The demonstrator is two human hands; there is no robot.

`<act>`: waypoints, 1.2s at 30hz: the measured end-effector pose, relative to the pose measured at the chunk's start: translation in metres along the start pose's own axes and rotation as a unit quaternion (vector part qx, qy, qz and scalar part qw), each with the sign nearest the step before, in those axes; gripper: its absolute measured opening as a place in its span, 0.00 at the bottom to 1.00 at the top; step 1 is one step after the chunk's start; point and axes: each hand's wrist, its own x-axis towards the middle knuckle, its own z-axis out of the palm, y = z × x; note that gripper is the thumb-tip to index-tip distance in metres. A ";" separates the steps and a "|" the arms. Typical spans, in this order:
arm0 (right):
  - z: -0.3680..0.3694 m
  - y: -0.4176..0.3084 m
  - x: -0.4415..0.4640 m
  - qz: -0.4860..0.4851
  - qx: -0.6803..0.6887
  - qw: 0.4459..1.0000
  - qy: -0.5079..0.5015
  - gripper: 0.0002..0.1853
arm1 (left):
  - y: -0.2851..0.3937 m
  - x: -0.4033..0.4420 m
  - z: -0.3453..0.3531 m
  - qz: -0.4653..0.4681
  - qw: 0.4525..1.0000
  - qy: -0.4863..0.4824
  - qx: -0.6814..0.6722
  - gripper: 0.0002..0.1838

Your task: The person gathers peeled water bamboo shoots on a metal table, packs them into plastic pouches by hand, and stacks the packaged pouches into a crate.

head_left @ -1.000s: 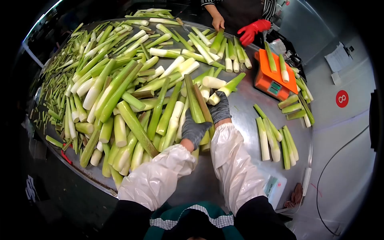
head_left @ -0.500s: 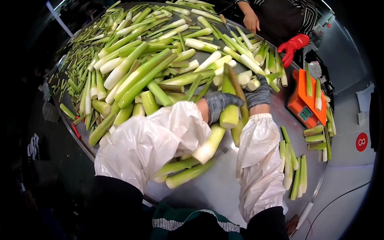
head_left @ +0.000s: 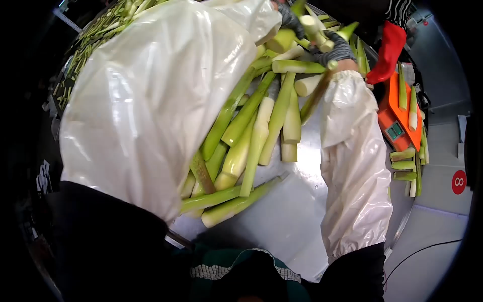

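At the top of the view, my left hand in a grey glove has its fingers wrapped round a thick green stalk. Just right of it, my right hand, gloved too, is curled beside a pale stalk and a green-tipped one; its fingers are partly hidden, and what it grips is unclear. Below both hands several green and white stalks lie loosely on the metal table. A brownish stalk slants down beside my right wrist.
An orange scale with two stalks on it stands at the right, with short stalks beside it. A co-worker's red-gloved hand hangs near the scale. More stalks spread over the far left, behind my raised left sleeve.
Both my hands have moved away to the far side. My left sleeve now covers much of the pile. The brownish stalk has left my left hand's side. The co-worker's red glove has moved nearer the scale.
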 end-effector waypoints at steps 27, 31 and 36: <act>-0.015 0.152 -0.270 0.103 -0.077 0.984 0.122 0.21 | -0.144 -0.316 -0.024 -0.100 0.909 0.296 0.277 0.40; -0.017 0.165 -0.258 0.258 0.098 0.961 -0.010 0.20 | -0.132 -0.305 -0.011 -0.131 0.885 0.381 0.231 0.44; 0.043 0.196 -0.263 0.334 0.270 0.901 -0.067 0.30 | -0.123 -0.300 -0.018 -0.155 0.891 0.421 0.067 0.44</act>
